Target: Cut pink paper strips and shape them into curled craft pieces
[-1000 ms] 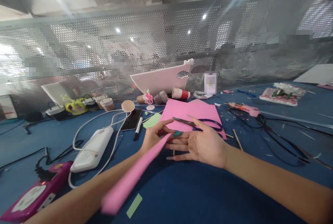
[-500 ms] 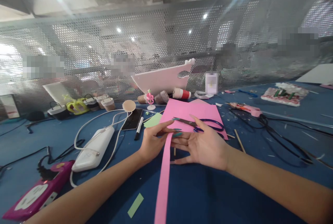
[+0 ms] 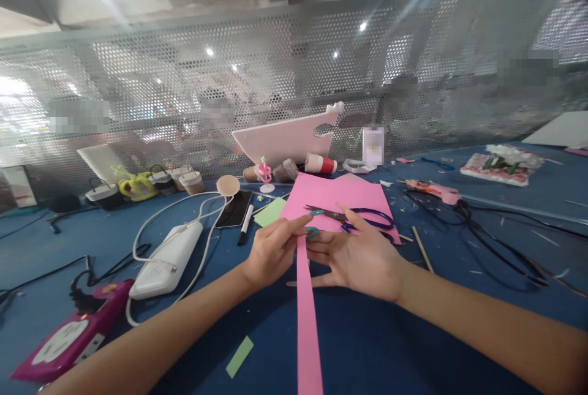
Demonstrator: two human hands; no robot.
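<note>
My left hand point(image 3: 271, 253) pinches the far end of a long pink paper strip point(image 3: 307, 321) between thumb and fingers. The strip runs from the hands straight toward me and off the bottom edge. My right hand point(image 3: 358, 254) is beside it on the right, fingers spread and curled slightly, fingertips touching the strip's top end. Just beyond the hands lie blue-handled scissors point(image 3: 362, 218) on a pink paper sheet point(image 3: 340, 196), which rests on the blue table point(image 3: 413, 334).
A white power bank point(image 3: 165, 259) with white cable, a phone point(image 3: 234, 209) and a marker point(image 3: 244, 223) lie left. A magenta power strip point(image 3: 64, 340) sits near left. Pink glue gun point(image 3: 432, 190) and black cables lie right. Paper cups point(image 3: 316, 165) and foam board point(image 3: 285, 138) stand behind. Green paper scraps are scattered.
The pink strip has swung from pointing down-left to hanging straight toward me, between my forearms. My hands stayed close together at its top end.
</note>
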